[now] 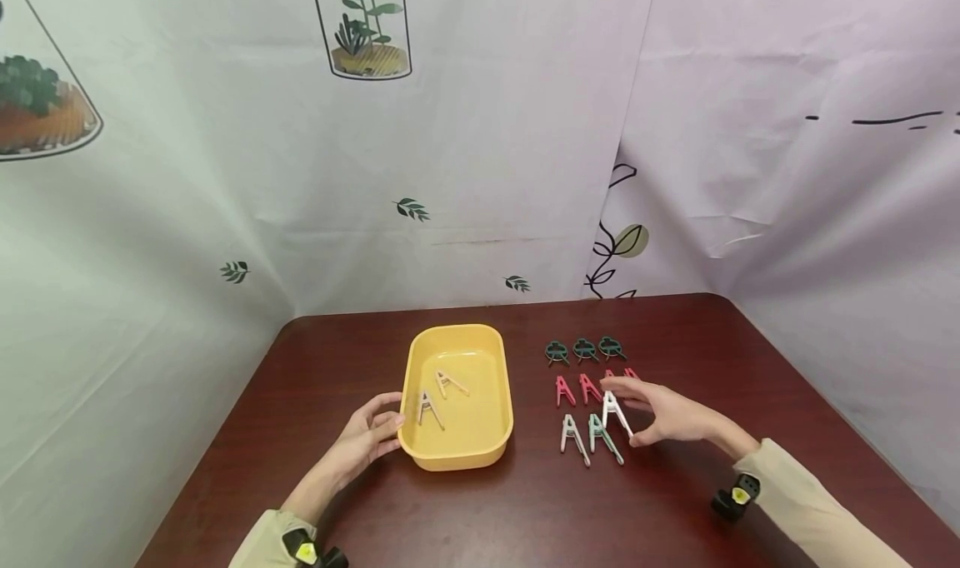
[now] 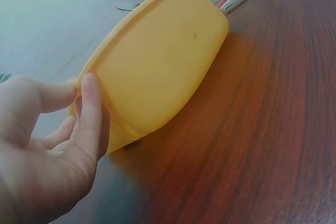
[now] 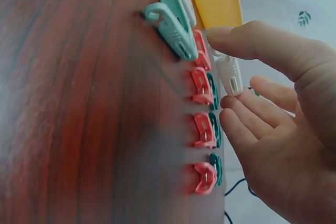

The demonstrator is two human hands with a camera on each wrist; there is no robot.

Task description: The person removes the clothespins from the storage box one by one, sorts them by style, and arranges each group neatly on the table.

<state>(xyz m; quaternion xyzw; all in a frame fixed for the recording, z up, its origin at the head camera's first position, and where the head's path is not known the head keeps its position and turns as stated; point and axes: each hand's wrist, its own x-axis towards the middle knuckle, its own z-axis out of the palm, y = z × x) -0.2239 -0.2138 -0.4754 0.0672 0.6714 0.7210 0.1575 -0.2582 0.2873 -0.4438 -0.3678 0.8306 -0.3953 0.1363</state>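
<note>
My left hand (image 1: pixel 363 439) grips the left side of a yellow plastic tray (image 1: pixel 457 455), its fingers at the rim and outer wall. Inside the tray lie a beige clothespin (image 1: pixel 442 382) and a pale grey clothespin (image 1: pixel 425 402). On the right, my right hand (image 1: pixel 671 414) holds a white clothespin (image 1: pixel 611 404) between thumb and fingers; the right wrist view shows that white clothespin (image 3: pixel 229 77) partly hidden by the thumb. Just left of this hand, a mint green clothespin (image 1: pixel 597 428) and a whitish clothespin (image 1: pixel 570 428) lie on the table.
Behind the right hand runs a row of several red clips (image 1: pixel 588 387), two partly covered by its fingers. Farther back are three dark green clips (image 1: pixel 584 350). The dark red wooden table (image 1: pixel 480 514) meets a patterned white cloth backdrop (image 1: pixel 480 176) at its back and sides.
</note>
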